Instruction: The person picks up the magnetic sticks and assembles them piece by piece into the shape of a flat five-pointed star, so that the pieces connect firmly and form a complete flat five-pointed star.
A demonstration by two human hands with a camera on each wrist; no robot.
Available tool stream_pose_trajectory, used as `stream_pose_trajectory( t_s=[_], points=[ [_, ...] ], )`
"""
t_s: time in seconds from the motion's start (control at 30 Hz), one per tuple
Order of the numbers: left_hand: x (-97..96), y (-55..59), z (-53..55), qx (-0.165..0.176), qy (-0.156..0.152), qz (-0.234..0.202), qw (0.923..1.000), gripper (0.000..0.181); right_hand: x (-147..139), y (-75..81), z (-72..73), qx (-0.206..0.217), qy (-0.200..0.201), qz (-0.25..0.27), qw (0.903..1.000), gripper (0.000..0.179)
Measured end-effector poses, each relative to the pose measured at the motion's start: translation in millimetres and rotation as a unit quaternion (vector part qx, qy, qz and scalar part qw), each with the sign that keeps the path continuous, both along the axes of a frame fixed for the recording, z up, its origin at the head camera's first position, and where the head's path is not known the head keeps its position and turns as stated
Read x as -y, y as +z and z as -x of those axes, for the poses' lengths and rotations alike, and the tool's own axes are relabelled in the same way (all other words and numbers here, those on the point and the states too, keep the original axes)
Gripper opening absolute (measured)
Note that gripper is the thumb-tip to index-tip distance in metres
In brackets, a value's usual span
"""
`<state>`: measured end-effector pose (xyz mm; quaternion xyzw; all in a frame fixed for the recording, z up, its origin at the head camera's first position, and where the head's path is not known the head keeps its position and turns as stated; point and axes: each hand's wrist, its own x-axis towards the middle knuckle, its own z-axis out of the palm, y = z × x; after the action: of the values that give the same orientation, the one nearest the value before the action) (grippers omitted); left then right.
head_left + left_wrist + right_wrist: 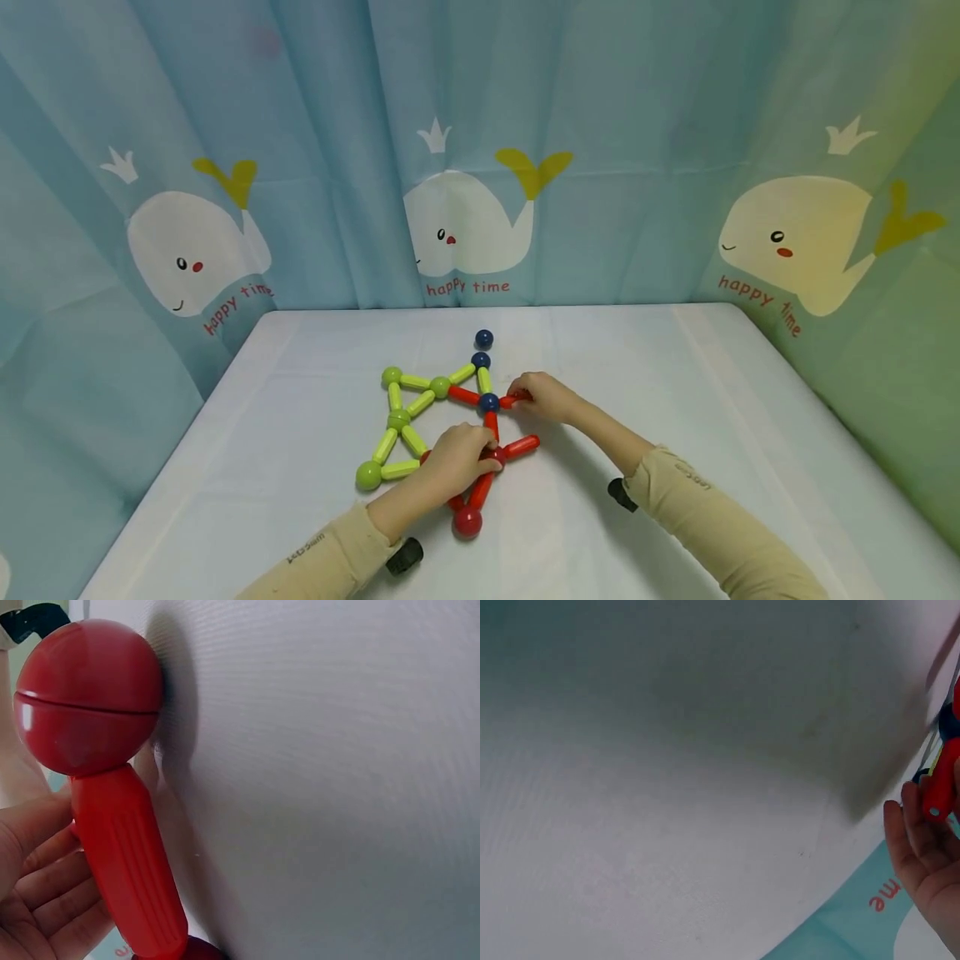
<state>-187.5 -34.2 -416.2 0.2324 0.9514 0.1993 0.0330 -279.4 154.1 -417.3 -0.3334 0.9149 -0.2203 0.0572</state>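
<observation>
A flat figure of magnetic rods and balls lies on the white table. My left hand grips a red ball on the near side, where several red rods meet. My right hand pinches a red rod, whose inner end meets a dark blue ball. Another red rod sticks out to the right from the gripped ball. Nearest me is a larger-looking red ball; it also fills the top left of the left wrist view, joined to a red rod.
Green balls and light green rods make up the figure's left side. A dark blue ball tops it, with a separate dark blue ball just behind. A blue whale-print curtain hangs around the table.
</observation>
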Motion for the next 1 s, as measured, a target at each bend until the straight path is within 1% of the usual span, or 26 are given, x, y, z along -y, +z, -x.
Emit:
stream_pose_trajectory(
  t_s=[0.1,0.17,0.3,0.4,0.5,0.63,0.77,0.9,1.0],
  points=[
    [-0.5,0.0,-0.2,-0.004,0.000,0.008,1.0000,0.024,2,-0.1,-1.4,0.034,-0.014,0.003,0.9993,0.013],
    [-1.2,-0.5,-0.1,-0.006,0.005,0.012,0.9999,0.025,3,0.0,-1.7,0.047,-0.012,0.004,0.9988,0.014],
    [-3.3,-1.6,1.3,-0.011,0.016,0.017,0.9997,0.025,4,1.1,-0.4,0.049,-0.005,-0.004,0.9988,0.015],
    [-5.1,-2.2,2.9,-0.010,0.020,0.016,0.9996,0.025,4,3.1,0.7,0.053,-0.012,-0.014,0.9984,0.016],
    [-6.5,-2.3,3.7,-0.002,0.024,0.013,0.9996,0.025,3,4.0,1.7,0.058,-0.017,-0.021,0.9980,0.016],
    [-6.4,-1.4,5.0,0.005,0.031,0.015,0.9994,0.024,3,5.2,5.8,0.066,-0.013,-0.018,0.9976,0.017],
    [-5.6,-1.8,4.9,0.006,0.033,0.017,0.9993,0.023,2,7.2,11.6,0.063,-0.018,0.002,0.9978,0.016],
    [-5.9,-1.7,3.8,0.002,0.033,0.010,0.9994,0.023,-1,9.2,19.8,0.046,-0.033,0.026,0.9980,0.014],
    [-7.2,-1.7,3.4,0.005,0.029,0.006,0.9996,0.022,-2,10.0,25.3,0.033,-0.044,0.029,0.9981,0.012]
  ],
)
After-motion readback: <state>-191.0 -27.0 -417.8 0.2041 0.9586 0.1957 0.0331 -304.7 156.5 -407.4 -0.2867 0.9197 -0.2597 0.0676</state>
